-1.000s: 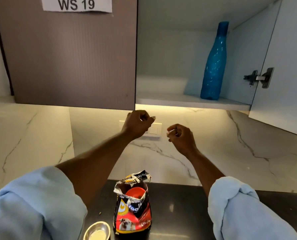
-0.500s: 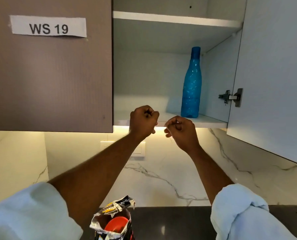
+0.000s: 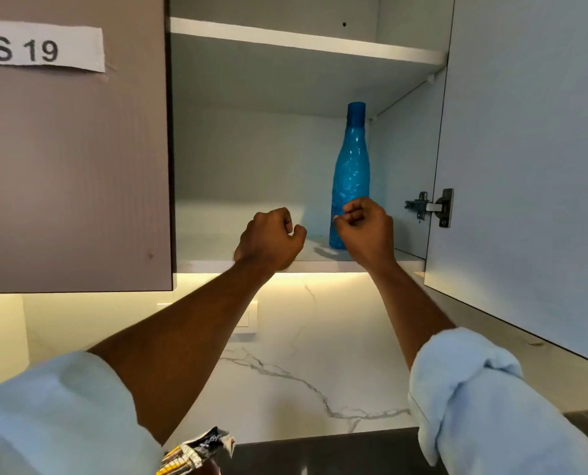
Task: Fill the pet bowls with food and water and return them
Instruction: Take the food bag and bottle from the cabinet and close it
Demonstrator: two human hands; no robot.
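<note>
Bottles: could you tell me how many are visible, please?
1. The blue bottle stands on the lower shelf, behind the right hand; the upper shelf may hide more.

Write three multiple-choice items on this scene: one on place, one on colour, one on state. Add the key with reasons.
1. Where does the bottle stand?
A. on the counter
B. on the upper shelf
C. on the lower shelf

2. What colour is the bottle?
A. red
B. blue
C. green

3. How is the right cupboard door?
A. swung open
B. shut
C. taken off

Key:
1 C, its base rests on the lower shelf.
2 B, its whole body is blue.
3 A, the door stands out on its hinge, showing the inside.
</note>
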